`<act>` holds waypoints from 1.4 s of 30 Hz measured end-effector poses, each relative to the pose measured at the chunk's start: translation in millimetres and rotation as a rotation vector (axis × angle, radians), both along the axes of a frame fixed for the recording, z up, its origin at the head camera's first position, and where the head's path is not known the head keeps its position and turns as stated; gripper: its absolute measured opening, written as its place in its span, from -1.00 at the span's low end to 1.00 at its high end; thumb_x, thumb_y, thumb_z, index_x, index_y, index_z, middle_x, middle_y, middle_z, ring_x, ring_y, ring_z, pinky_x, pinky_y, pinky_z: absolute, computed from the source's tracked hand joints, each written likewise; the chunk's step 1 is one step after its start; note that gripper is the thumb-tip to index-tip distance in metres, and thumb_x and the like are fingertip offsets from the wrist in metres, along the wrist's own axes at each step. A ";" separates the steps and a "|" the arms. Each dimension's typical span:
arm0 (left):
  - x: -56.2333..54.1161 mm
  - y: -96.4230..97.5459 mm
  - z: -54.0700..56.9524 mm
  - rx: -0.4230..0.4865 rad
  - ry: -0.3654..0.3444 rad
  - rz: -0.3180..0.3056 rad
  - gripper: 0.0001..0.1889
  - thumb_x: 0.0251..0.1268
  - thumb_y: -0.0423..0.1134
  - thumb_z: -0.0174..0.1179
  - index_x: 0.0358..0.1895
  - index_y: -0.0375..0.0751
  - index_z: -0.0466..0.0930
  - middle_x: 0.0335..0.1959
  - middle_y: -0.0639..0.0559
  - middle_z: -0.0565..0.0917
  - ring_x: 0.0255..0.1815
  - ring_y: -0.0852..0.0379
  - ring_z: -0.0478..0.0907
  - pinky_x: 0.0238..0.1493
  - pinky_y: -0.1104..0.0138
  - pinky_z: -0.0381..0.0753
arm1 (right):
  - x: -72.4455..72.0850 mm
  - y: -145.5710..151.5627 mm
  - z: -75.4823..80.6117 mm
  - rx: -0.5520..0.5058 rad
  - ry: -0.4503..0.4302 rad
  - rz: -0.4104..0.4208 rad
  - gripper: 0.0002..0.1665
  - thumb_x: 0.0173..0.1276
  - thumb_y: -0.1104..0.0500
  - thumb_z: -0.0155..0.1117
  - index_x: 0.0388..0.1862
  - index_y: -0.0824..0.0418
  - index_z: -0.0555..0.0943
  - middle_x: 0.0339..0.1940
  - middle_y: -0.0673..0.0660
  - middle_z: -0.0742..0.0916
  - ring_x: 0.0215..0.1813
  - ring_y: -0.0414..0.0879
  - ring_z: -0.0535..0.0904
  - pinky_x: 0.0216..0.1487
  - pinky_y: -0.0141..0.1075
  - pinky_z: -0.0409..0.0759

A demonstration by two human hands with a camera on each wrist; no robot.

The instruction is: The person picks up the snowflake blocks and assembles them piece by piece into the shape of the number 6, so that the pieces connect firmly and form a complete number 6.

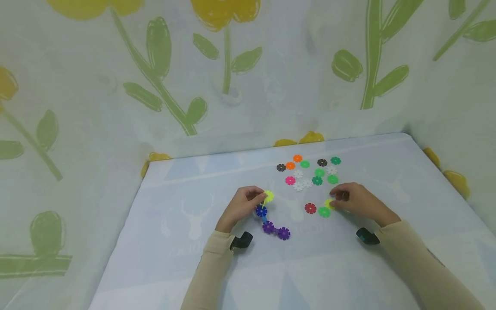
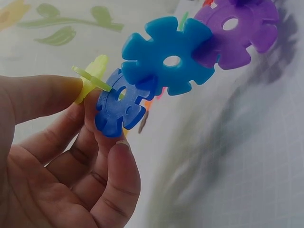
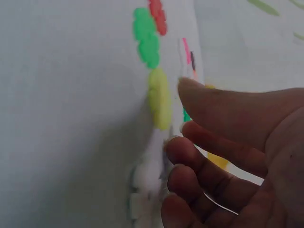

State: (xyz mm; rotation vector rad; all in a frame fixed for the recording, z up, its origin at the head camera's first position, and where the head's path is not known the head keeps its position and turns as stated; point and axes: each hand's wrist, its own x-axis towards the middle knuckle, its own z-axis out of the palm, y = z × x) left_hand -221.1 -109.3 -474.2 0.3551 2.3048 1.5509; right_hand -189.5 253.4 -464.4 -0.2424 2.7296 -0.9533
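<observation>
My left hand (image 1: 244, 203) pinches the yellow end of a chain of interlocking snowflake discs (image 1: 268, 227). In the left wrist view, thumb and fingers are on the yellow disc (image 2: 93, 78), and a dark blue disc (image 2: 124, 105), a light blue disc (image 2: 166, 56) and a purple disc (image 2: 237, 35) follow along the chain. My right hand (image 1: 354, 200) is low over the table beside a loose yellow disc (image 3: 160, 99), thumb and fingers parted around nothing. A green disc (image 1: 324, 212) and a red disc (image 1: 310, 208) lie left of that yellow one.
Farther back on the table (image 1: 170, 258) lie several loose discs, among them an orange disc (image 1: 297, 158), a pink disc (image 1: 290, 180) and a brown disc (image 1: 322, 162). A white disc (image 3: 145, 190) is under my right fingers. Flower-patterned sheeting (image 1: 271, 107) rises behind the table.
</observation>
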 end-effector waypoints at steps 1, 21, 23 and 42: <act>0.4 -0.4 -0.2 0.000 -0.002 0.002 -0.71 0.53 -0.11 0.20 0.06 -0.24 0.70 -0.08 -0.11 0.78 -0.13 0.20 0.67 -0.07 0.34 0.65 | 0.9 0.4 -2.1 0.005 -0.004 0.008 -0.55 0.31 0.09 0.51 0.10 0.28 0.69 -0.16 0.11 0.70 -0.09 -0.02 0.53 -0.11 -0.28 0.57; -2.5 -2.6 0.1 -0.011 -0.023 -0.011 -0.71 0.51 -0.07 0.21 0.04 -0.20 0.70 -0.12 -0.08 0.77 -0.17 0.18 0.64 -0.14 0.35 0.62 | -16.2 -28.4 15.3 -0.144 0.128 0.056 -0.76 0.40 0.23 0.42 0.01 0.25 0.74 -0.14 0.12 0.79 -0.12 -0.05 0.62 -0.12 -0.45 0.62; -2.1 -3.3 -0.4 -0.012 -0.027 -0.015 -0.71 0.51 -0.07 0.22 0.03 -0.21 0.70 -0.13 -0.08 0.76 -0.19 0.18 0.64 -0.16 0.36 0.61 | -21.7 -40.3 20.9 -0.190 0.131 0.070 -0.74 0.42 0.20 0.41 0.04 0.25 0.75 -0.09 0.13 0.80 -0.08 -0.04 0.66 -0.06 -0.47 0.63; -2.5 -3.4 -1.8 -0.001 -0.020 -0.038 -0.71 0.52 -0.08 0.20 -0.02 -0.24 0.72 -0.19 -0.11 0.76 -0.30 0.18 0.57 -0.24 0.36 0.57 | -39.1 -109.5 16.4 -0.360 0.115 0.128 -0.84 0.41 0.24 0.42 -0.06 0.16 0.79 -0.11 0.11 0.83 -0.06 -0.04 0.74 0.09 -0.11 0.76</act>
